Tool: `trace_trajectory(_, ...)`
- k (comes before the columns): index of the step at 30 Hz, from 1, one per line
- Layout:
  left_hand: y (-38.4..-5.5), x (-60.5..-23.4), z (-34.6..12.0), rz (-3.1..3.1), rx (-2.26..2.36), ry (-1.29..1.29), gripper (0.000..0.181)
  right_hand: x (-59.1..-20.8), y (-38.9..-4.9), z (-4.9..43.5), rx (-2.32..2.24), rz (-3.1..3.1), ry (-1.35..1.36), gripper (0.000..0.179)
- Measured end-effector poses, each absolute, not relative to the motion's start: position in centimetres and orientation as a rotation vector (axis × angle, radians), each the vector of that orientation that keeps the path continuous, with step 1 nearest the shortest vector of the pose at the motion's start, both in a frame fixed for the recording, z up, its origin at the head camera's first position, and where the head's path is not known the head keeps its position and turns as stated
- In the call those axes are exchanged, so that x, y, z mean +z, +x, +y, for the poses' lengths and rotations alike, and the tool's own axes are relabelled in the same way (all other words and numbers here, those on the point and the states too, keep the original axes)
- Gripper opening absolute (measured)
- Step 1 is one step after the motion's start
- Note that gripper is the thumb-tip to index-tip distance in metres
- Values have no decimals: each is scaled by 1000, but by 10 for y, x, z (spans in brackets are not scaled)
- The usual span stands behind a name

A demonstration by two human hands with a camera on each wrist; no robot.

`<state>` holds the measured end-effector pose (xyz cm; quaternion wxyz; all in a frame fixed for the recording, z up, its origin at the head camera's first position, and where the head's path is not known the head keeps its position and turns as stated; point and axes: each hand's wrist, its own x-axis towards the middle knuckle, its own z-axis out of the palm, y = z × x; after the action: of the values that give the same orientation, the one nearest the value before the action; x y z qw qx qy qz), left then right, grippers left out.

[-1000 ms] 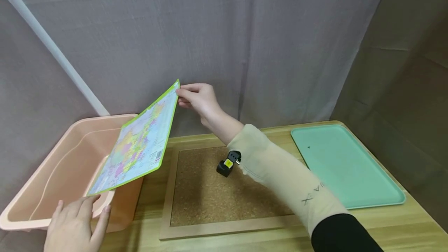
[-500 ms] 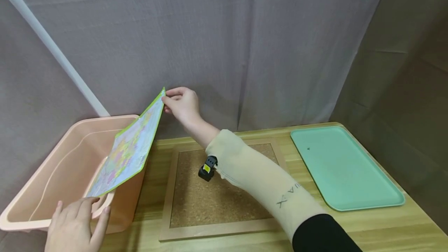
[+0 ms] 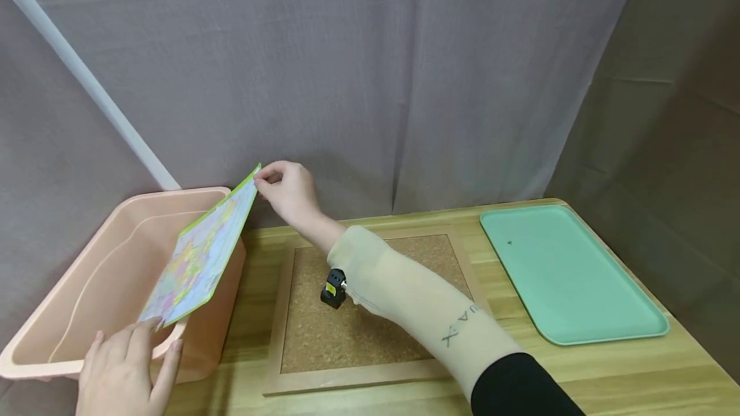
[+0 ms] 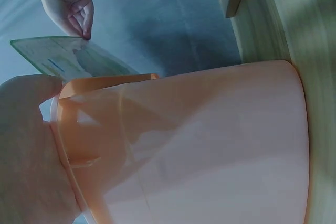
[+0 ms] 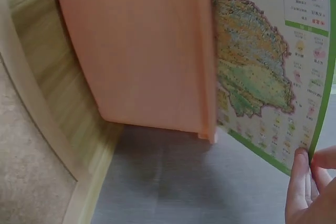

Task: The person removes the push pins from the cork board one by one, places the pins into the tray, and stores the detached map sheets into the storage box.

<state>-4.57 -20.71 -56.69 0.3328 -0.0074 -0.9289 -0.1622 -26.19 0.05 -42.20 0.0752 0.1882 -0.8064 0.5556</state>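
Observation:
My right hand (image 3: pixel 291 194) pinches the top corner of a map sheet (image 3: pixel 199 252) with a green border. The sheet slants down over the pink plastic tub (image 3: pixel 75 294), its lower end inside the right rim near my left fingers. In the right wrist view the sheet's other face shows a relief map (image 5: pixel 257 51) with small print, and thumb and fingers (image 5: pixel 300 182) hold its edge. My left hand (image 3: pixel 124 364) grips the tub's near rim, fingers over the inside and thumb outside. In the left wrist view that hand (image 4: pixel 31 145) lies along the rim.
A cork board (image 3: pixel 347 339) in a wooden frame lies on the wooden table (image 3: pixel 549 384), beneath my right forearm. At the right lies a mint green tray (image 3: pixel 572 275). A grey cloth (image 3: pixel 347 69) hangs behind the table.
My right hand has moved left and down, carrying the map's corner with it, so the sheet sits lower over the tub. My left hand has stayed on the rim.

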Motion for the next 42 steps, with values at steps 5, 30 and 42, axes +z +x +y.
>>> trace_trajectory(5, -43, -566, -206, -2475, -429, 14, 49, -433, -258, -3, 1539, -2495, 682, 17)
trace_trajectory(30, -40, -573, -208, -2395, -423, 10, 48, -457, -255, -25, 898, -2794, 1212, 67)
trace_trajectory(42, -38, -572, -206, -2431, -412, 49, 48, -455, -255, -31, 1030, -2845, 1260, 73)
